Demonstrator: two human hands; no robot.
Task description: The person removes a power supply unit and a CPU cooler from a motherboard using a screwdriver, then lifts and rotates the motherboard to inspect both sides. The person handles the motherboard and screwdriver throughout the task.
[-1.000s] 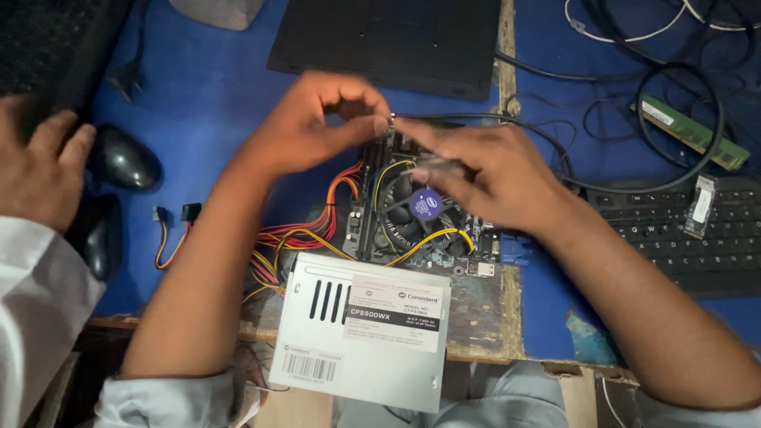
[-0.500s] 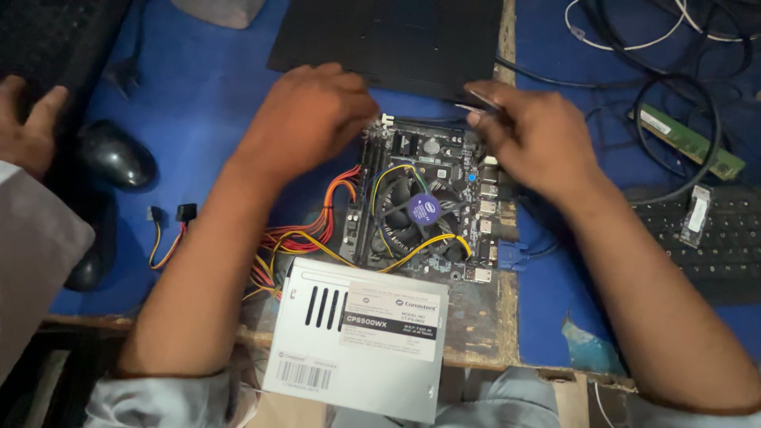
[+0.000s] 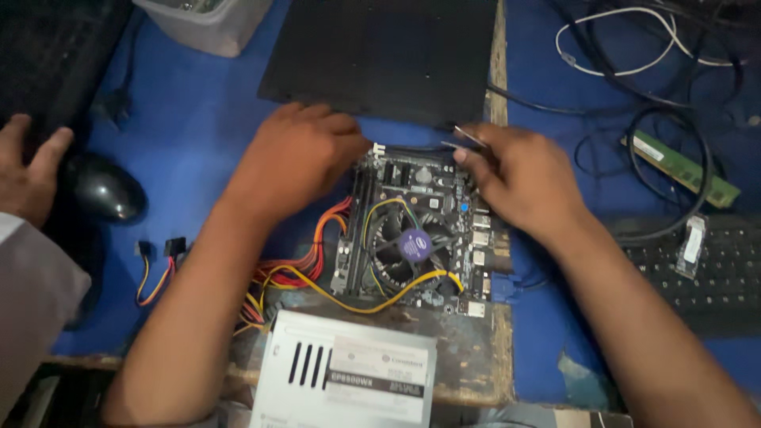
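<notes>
Head camera: two hands worked at the far edge of a motherboard (image 3: 412, 230) on a blue-covered bench (image 3: 206, 135).

Left hand (image 3: 297, 158) lay knuckles-up on the board's upper left corner, fingers curled together; whether they gripped anything could not be told. Right hand (image 3: 519, 178) rested on the upper right edge, fingers pinched on a thin metal tool (image 3: 468, 136). A cooler fan (image 3: 412, 246) sat mid-board, a grey power supply (image 3: 349, 380) just below, its coloured wires (image 3: 293, 269) running to the board. Another person's hand (image 3: 28, 170) lay beside a black mouse (image 3: 103, 189).
</notes>
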